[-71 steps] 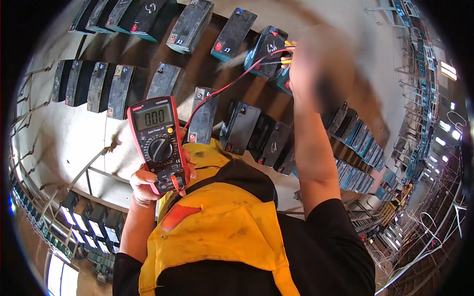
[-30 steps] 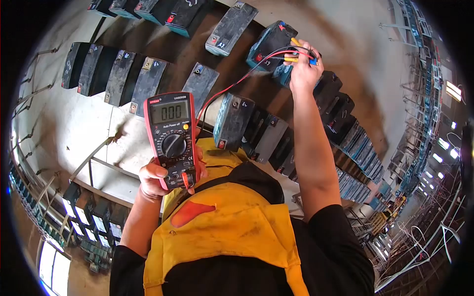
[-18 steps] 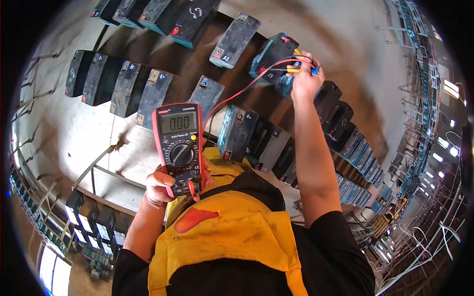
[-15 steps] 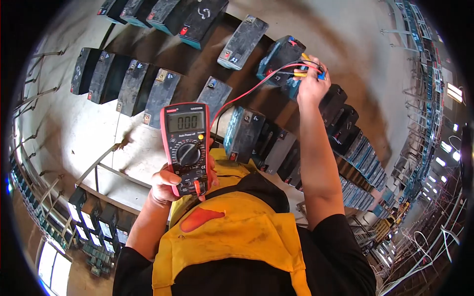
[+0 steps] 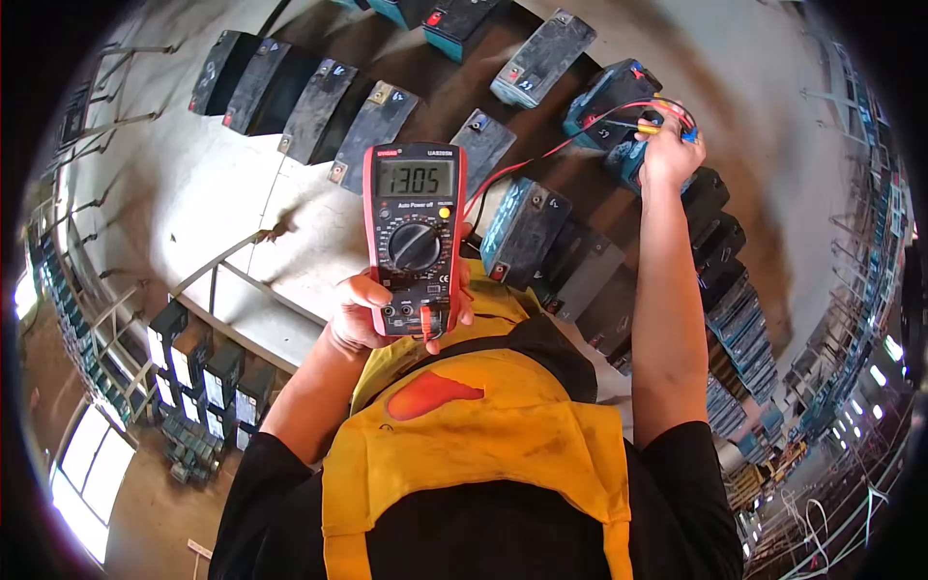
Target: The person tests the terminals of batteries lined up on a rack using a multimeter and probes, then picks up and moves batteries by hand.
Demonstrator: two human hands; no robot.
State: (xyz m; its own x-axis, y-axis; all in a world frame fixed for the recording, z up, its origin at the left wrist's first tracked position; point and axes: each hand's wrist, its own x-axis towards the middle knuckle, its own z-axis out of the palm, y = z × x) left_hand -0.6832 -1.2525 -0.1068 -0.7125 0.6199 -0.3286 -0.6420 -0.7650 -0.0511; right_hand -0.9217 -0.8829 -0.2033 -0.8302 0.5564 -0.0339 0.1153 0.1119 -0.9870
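Note:
My left hand is wrapped round the lower part of a red and black multimeter, held upright before my chest. Its display appears to read 1305; any decimal point is hard to make out. A red test lead runs from behind the meter to my right hand, which is closed round the test probes with their yellow grips. That hand is over a dark battery with teal sides; whether the probe tips touch its terminals I cannot tell. Something blue shows at my fingers.
Several batteries stand in rows on a brown surface, more near my apron. A metal rail runs at the left, with stacked batteries below. Racks line the far right.
The meter's reading has gone from 000 to about 1305. My view has shifted, so the hands, meter and batteries appear farther right. Both hands keep their holds.

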